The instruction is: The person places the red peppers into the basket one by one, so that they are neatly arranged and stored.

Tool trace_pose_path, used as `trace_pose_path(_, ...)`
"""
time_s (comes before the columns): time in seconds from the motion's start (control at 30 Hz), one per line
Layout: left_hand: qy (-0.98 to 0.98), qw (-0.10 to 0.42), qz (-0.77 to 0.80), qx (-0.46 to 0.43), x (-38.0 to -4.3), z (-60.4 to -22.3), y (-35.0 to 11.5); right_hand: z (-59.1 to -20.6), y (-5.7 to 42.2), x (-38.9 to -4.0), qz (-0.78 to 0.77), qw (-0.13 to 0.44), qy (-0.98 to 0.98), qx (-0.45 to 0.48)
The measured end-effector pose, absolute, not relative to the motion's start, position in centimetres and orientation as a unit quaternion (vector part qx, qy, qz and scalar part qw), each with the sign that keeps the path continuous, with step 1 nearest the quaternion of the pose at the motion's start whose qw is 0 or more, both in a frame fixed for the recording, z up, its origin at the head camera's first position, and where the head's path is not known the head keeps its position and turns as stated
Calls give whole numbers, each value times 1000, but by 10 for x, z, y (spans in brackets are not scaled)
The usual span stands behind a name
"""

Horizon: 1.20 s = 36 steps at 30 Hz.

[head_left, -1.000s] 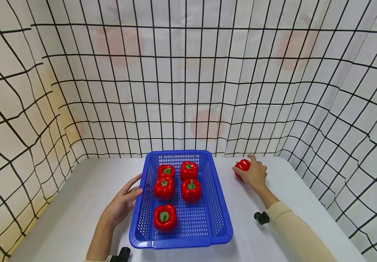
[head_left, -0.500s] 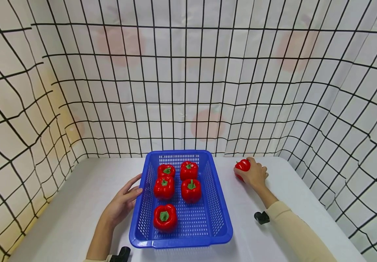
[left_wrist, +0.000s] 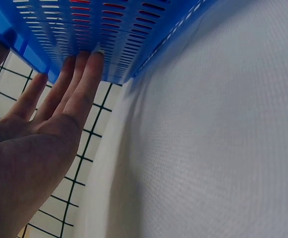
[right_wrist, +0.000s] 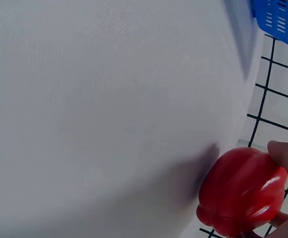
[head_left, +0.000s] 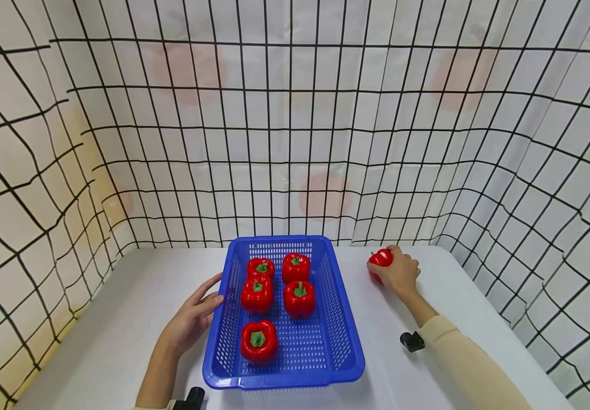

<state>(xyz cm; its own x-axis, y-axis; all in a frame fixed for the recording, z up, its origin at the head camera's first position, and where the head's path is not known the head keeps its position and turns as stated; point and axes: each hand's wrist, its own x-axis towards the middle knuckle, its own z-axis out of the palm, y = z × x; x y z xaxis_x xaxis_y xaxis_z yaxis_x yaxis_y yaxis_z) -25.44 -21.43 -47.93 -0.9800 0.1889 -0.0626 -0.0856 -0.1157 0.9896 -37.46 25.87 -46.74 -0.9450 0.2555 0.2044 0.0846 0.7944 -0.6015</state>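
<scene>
A blue perforated plastic basket (head_left: 343,319) stands mid-table, holding several red bell peppers (head_left: 299,299) with green stems. My left hand (head_left: 192,319) is at the basket's left side; in the left wrist view its straight fingers (left_wrist: 82,91) touch the outer wall from below the rim. Right of the basket, my right hand (head_left: 401,273) grips another red bell pepper (head_left: 381,259) between thumb and fingers. In the right wrist view this glossy pepper (right_wrist: 240,191) sits low at the right, close over the white surface, its far side hidden by the fingers.
A white-covered table (head_left: 115,319) lies under everything. Black wire mesh (head_left: 290,128) with a white sheet behind it rises at the back and both sides. Dark wrist devices (head_left: 412,341) show at both sleeves.
My right hand's raised finger has come down onto the pepper, and hand and pepper have shifted very slightly right. The left hand and the basket stay where they were.
</scene>
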Motion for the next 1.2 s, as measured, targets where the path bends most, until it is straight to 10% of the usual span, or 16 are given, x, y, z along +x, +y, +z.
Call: trace_pose_path(1.2, 665, 90, 741, 24, -253, -478, -213, -411, 236, -338, 319, 128, -939, 31)
